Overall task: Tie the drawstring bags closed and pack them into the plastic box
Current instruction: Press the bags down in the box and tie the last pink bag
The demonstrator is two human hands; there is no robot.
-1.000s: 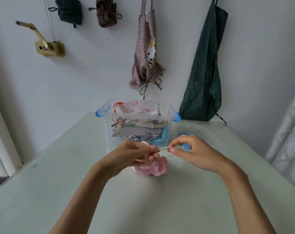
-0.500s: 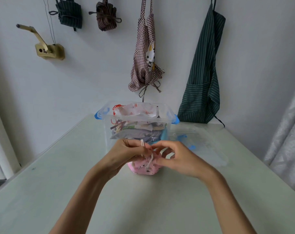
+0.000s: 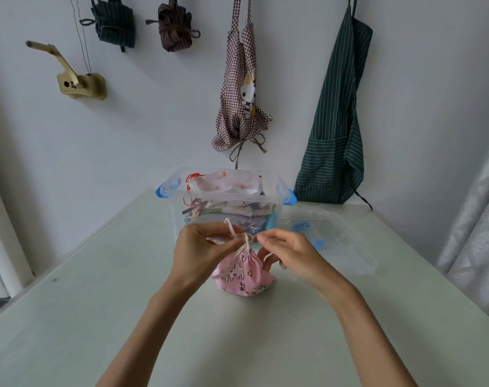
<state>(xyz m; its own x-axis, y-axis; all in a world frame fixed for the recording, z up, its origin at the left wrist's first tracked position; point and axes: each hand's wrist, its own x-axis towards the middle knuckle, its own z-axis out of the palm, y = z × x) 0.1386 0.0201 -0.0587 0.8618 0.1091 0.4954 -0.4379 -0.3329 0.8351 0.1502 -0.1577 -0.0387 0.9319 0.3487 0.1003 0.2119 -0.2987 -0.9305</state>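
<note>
A small pink printed drawstring bag (image 3: 244,276) sits on the pale table, its mouth gathered shut under a cream drawstring (image 3: 244,243). My left hand (image 3: 201,251) pinches one end of the cord at the left of the knot. My right hand (image 3: 289,254) pinches the other end at the right, with a loose tail hanging below its fingers. Just behind the bag stands the clear plastic box (image 3: 277,185) with blue handles, holding several folded fabric bags.
The clear box lid (image 3: 341,244) with blue clips lies flat to the right of the box. A checked apron (image 3: 242,88) and a green striped apron (image 3: 335,129) hang on the wall behind. A curtain (image 3: 478,227) borders the table's right edge.
My hands closed together over the bag's neck, then drew apart again. The cord now crosses in a knot above the gathered mouth, and the bag stands more upright.
</note>
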